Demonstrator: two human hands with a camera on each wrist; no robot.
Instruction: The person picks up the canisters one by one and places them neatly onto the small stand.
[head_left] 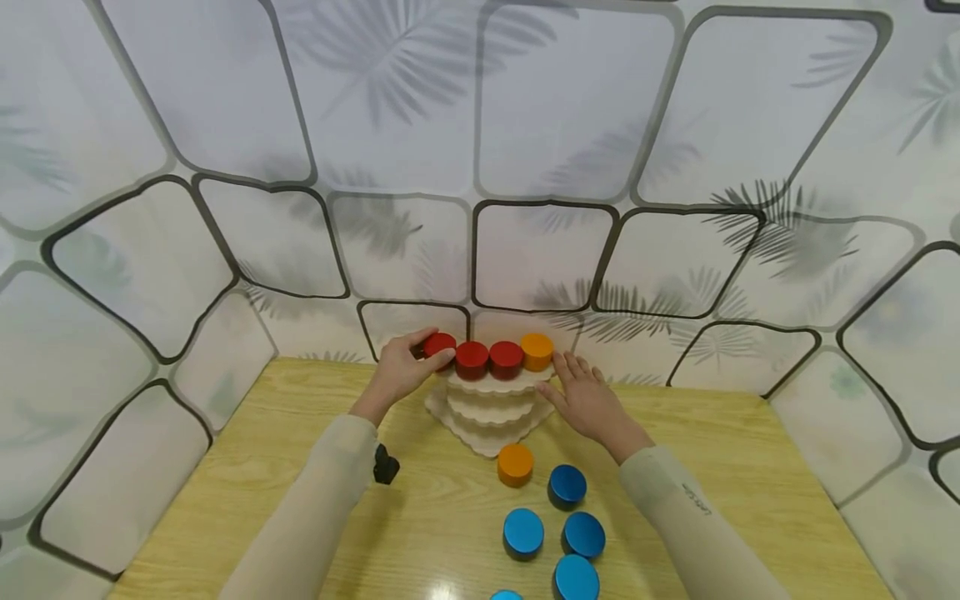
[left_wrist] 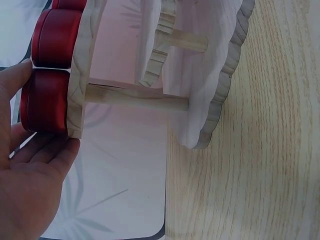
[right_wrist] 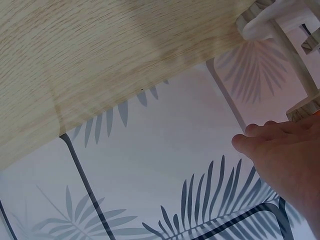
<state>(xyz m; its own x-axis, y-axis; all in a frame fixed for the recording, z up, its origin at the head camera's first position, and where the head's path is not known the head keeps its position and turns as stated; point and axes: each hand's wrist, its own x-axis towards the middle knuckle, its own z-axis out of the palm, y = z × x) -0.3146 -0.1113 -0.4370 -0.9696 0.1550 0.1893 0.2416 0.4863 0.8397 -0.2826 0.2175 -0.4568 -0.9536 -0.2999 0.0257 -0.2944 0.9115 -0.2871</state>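
A tiered wooden stand with scalloped edges stands against the back wall. Along its top tier sit three red round tins and one orange tin. My left hand grips the leftmost red tin, thumb on one side and fingers on the other, at the tier's end. The middle red tins stand side by side, close to it. At the stand's right end my right hand has its fingers straight, fingertips right by the top tier's edge and the orange tin. In the right wrist view the hand hides most of that tier.
On the wooden table, in front of the stand, are another orange tin and several blue tins. A small black object lies beside the left sleeve. Patterned wall covering rises behind and at both sides.
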